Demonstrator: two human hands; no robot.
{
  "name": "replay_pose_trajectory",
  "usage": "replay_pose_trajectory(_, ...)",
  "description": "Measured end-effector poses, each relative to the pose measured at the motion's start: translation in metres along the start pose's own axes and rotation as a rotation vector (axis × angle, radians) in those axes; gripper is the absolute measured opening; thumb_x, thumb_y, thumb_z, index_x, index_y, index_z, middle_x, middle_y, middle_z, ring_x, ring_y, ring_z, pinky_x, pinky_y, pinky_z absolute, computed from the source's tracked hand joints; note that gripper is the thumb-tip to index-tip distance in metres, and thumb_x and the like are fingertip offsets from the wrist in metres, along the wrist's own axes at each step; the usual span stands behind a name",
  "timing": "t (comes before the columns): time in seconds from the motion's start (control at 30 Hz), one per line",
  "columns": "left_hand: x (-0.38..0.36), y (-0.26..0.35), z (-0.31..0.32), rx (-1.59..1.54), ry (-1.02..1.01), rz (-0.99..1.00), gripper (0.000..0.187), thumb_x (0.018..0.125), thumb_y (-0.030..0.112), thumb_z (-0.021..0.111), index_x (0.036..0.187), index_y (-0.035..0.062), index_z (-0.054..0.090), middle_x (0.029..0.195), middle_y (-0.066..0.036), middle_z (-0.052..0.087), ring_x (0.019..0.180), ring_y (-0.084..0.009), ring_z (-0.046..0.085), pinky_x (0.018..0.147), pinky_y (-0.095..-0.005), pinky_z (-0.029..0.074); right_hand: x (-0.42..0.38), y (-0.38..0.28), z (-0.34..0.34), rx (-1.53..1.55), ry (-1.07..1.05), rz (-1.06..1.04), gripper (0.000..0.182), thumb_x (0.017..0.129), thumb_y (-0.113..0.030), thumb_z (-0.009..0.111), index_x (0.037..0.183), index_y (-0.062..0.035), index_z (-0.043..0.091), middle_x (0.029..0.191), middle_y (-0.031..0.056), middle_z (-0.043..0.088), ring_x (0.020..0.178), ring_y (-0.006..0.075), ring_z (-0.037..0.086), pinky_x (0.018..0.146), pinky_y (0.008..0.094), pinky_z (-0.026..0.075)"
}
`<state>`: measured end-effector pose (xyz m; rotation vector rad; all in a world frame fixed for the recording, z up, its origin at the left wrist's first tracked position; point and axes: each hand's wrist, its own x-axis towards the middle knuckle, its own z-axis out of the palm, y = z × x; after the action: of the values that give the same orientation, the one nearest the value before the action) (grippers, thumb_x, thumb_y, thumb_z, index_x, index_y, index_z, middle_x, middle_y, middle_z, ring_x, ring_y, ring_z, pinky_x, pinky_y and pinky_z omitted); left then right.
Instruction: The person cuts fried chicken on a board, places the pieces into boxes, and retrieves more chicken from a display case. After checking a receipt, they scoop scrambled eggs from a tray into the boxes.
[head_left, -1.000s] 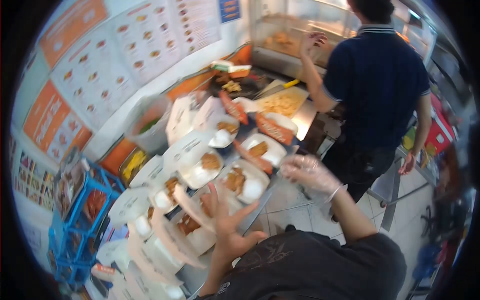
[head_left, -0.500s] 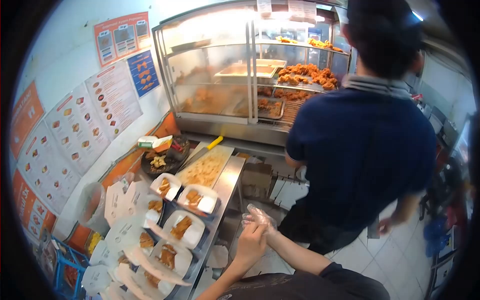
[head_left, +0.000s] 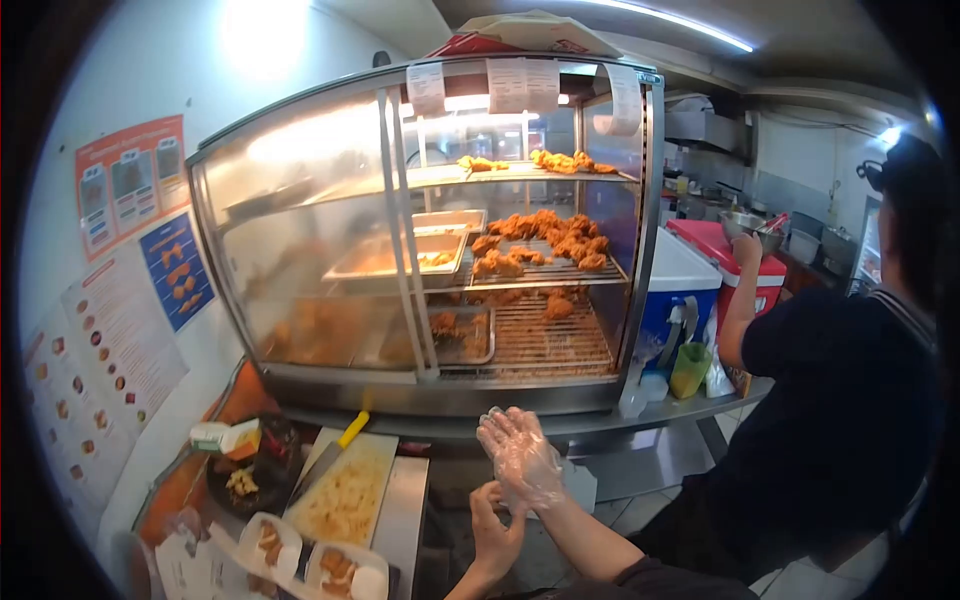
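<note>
My right hand (head_left: 522,455) is raised in front of the warming cabinet, its fingers stretched out and holding nothing. A clear plastic glove (head_left: 543,492) covers it down to the wrist. My bare left hand (head_left: 496,532) is at that wrist, its fingers closed on the lower edge of the glove. Left of my hands lies a white cutting board (head_left: 350,492) covered in crumbs, with a yellow-handled knife (head_left: 353,428) along its edge. Open white boxes (head_left: 345,575) with fried chicken are at the lower left.
The glass cabinet (head_left: 400,385) holds fried chicken (head_left: 560,240) on racks and metal trays (head_left: 400,262). A dark stone mortar (head_left: 235,500) stands by the wall. On the right, a co-worker (head_left: 840,400) reaches toward a metal bowl (head_left: 745,225) near a red cooler (head_left: 700,240).
My view has swung up and right toward the cabinet. The co-worker has moved away to the right. My right hand's fingers are more spread, and my left hand has shifted to the glove's wrist edge.
</note>
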<state>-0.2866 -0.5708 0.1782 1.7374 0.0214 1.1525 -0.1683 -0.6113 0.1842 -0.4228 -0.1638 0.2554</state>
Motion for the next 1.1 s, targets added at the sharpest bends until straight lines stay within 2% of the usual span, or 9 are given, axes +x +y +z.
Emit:
replay_pose_trajectory(0.27, 0.099, -0.095, 0.107, -0.299, -0.844, 0.210, 0.012, 0.082, 0.001, 0.066, 0.094, 0.0018, 0.062, 0.075, -0.011, 0.064, 0.070, -0.0207, 0.066, 0.065, -0.0308, 0.053, 0.135, -0.184, 0.069, -0.589, -0.228, -0.351, 0.026, 0.092, -0.024, 0.056, 0.113, -0.0083, 0.052, 0.111, 0.0116, 0.059, 0.096, 0.0180, 0.059, 0.086, 0.0338, 0.050)
replay_pose_trajectory(0.4, 0.145, -0.209, 0.137, 0.469, -1.229, -0.110, 0.030, 0.088, 0.031, 0.062, 0.097, 0.0030, 0.067, 0.081, -0.019, 0.067, 0.091, -0.0270, 0.066, 0.075, -0.0341, 0.053, 0.211, -0.289, 0.130, -1.429, -0.327, -0.697, 0.018, 0.088, -0.009, 0.056, 0.105, -0.0033, 0.057, 0.091, 0.0054, 0.062, 0.073, 0.0081, 0.056, 0.062, 0.0235, 0.047)
replay_pose_trajectory(0.57, 0.128, -0.374, 0.148, 0.864, -1.369, 0.174, 0.055, 0.085, 0.051, 0.058, 0.115, 0.0062, 0.063, 0.107, -0.019, 0.065, 0.110, -0.0344, 0.057, 0.095, -0.0437, 0.045, 0.362, -0.365, 0.194, -2.604, -0.639, -2.196, 0.018, 0.085, -0.006, 0.056, 0.102, -0.0074, 0.061, 0.091, 0.0076, 0.063, 0.075, 0.0147, 0.060, 0.073, 0.0299, 0.050)
replay_pose_trajectory(0.63, 0.137, -0.403, 0.155, 0.873, -1.376, 0.023, 0.054, 0.085, 0.051, 0.058, 0.114, 0.0062, 0.063, 0.107, -0.020, 0.065, 0.110, -0.0344, 0.058, 0.094, -0.0438, 0.045, 0.441, -0.377, 0.227, -2.854, -0.334, -1.052, 0.021, 0.086, -0.011, 0.055, 0.106, -0.0082, 0.058, 0.101, 0.0091, 0.061, 0.089, 0.0179, 0.060, 0.084, 0.0342, 0.049)
replay_pose_trajectory(0.73, 0.162, -0.435, 0.167, 0.843, -1.319, -0.111, 0.054, 0.084, 0.051, 0.058, 0.113, 0.0062, 0.064, 0.106, -0.020, 0.065, 0.109, -0.0346, 0.058, 0.093, -0.0440, 0.045, 0.588, -0.433, 0.207, -2.187, -0.900, -0.905, 0.021, 0.092, -0.019, 0.049, 0.105, -0.0073, 0.062, 0.094, 0.0062, 0.061, 0.090, 0.0202, 0.059, 0.085, 0.0300, 0.048)
replay_pose_trajectory(0.8, 0.184, -0.448, 0.171, 0.814, -1.289, -0.162, 0.054, 0.084, 0.051, 0.058, 0.112, 0.0062, 0.064, 0.105, -0.020, 0.065, 0.108, -0.0347, 0.058, 0.093, -0.0441, 0.045, 0.608, -0.401, 0.236, -3.483, -0.231, -0.357, 0.023, 0.092, -0.021, 0.050, 0.105, -0.0099, 0.065, 0.100, 0.0064, 0.064, 0.088, 0.0195, 0.063, 0.081, 0.0298, 0.050)
replay_pose_trajectory(0.87, 0.203, -0.459, 0.174, 0.787, -1.268, -0.202, 0.053, 0.084, 0.051, 0.058, 0.112, 0.0062, 0.064, 0.105, -0.020, 0.065, 0.107, -0.0347, 0.059, 0.092, -0.0443, 0.046, 0.590, -0.381, 0.261, -2.545, 0.270, 0.338, 0.028, 0.079, -0.034, 0.058, 0.098, -0.0129, 0.063, 0.084, 0.0093, 0.062, 0.068, 0.0263, 0.054, 0.068, 0.0427, 0.044)
replay_pose_trajectory(0.93, 0.219, -0.467, 0.173, 0.765, -1.264, -0.231, 0.053, 0.084, 0.051, 0.057, 0.111, 0.0062, 0.065, 0.105, -0.020, 0.065, 0.107, -0.0348, 0.059, 0.092, -0.0444, 0.046, 0.596, -0.384, 0.248, -3.058, -0.069, -0.205, 0.014, 0.074, -0.016, 0.068, 0.081, -0.0046, 0.072, 0.078, 0.0087, 0.069, 0.067, 0.0202, 0.063, 0.059, 0.0330, 0.051)
replay_pose_trajectory(1.1, 0.240, -0.486, 0.168, 0.709, -1.274, -0.282, 0.052, 0.084, 0.051, 0.057, 0.109, 0.0062, 0.065, 0.103, -0.020, 0.065, 0.105, -0.0350, 0.059, 0.091, -0.0447, 0.046, 0.685, -0.451, 0.203, -2.406, -0.459, -0.129, 0.032, 0.071, -0.016, 0.071, 0.099, -0.0034, 0.063, 0.083, 0.0079, 0.066, 0.071, 0.0189, 0.060, 0.063, 0.0353, 0.048)
